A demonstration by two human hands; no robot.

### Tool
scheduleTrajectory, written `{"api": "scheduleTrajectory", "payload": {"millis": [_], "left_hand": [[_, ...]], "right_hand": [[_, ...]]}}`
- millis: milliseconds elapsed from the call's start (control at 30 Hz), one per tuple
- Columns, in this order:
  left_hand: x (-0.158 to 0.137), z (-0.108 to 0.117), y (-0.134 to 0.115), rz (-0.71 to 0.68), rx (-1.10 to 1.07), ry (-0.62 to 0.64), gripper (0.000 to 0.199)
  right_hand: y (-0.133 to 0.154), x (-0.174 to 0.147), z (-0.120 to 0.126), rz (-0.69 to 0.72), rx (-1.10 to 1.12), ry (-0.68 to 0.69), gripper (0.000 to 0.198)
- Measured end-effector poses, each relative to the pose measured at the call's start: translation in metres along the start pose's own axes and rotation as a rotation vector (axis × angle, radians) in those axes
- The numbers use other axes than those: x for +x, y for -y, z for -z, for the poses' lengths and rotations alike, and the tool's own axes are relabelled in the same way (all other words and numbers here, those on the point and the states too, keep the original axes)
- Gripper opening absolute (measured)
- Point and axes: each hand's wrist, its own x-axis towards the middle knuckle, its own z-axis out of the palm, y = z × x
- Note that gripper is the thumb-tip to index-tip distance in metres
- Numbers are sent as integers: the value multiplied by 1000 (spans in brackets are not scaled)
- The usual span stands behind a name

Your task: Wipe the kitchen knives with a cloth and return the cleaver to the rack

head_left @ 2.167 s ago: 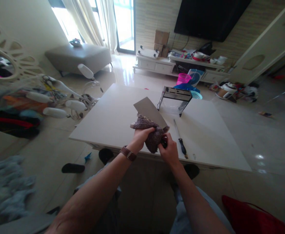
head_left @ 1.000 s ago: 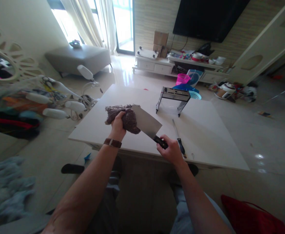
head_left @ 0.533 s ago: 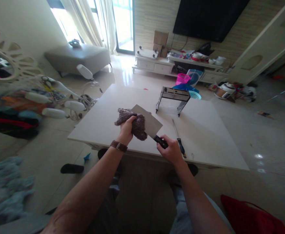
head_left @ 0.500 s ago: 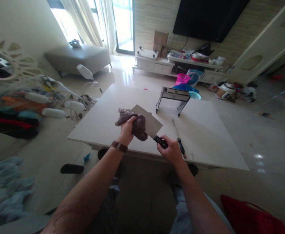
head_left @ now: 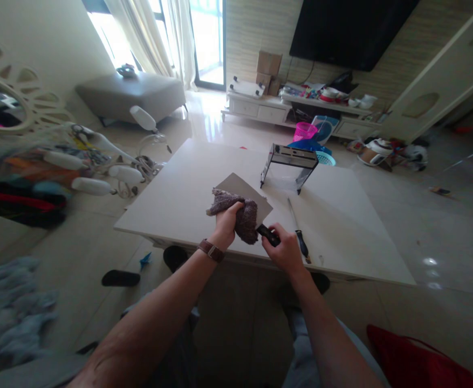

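Observation:
In my right hand [head_left: 285,249] is the black handle of a cleaver [head_left: 242,185], its broad grey blade pointing away to the left over the table. My left hand [head_left: 226,223], a brown strap on its wrist, grips a bunched purple-brown cloth [head_left: 246,221]. The cloth lies against the near part of the blade and hides that edge. Just right of my right hand, a sharpening steel [head_left: 300,235] with a dark handle rests on the white table [head_left: 341,215]. A knife rack [head_left: 293,156] with a dark slotted top and clear sides stands farther back.
Beyond the table's far edge are a pink basket [head_left: 304,131] and a light-blue basket [head_left: 325,158]. A lamp with several white shades [head_left: 127,173] reaches close to the table's left side. A red bag [head_left: 414,358] lies at the lower right.
My left hand and the cloth have slid right and nearer to me along the blade, toward the handle. More of the blade's far side shows. My right hand has stayed almost in place.

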Motion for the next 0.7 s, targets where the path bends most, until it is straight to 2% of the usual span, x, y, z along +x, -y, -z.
{"api": "scheduleTrajectory", "payload": {"millis": [133, 333, 533, 700], "left_hand": [[-16, -1, 12, -34, 56, 48, 22], [-29, -4, 21, 34, 95, 48, 22], [-21, -8, 13, 7, 52, 26, 25], [-3, -7, 2, -8, -18, -12, 27]], "right_hand": [[1, 2, -3, -5, 43, -31, 16], [-1, 4, 1, 29, 38, -21, 15], [0, 6, 2, 8, 40, -39, 18], [3, 5, 3, 14, -6, -30, 17]]}}
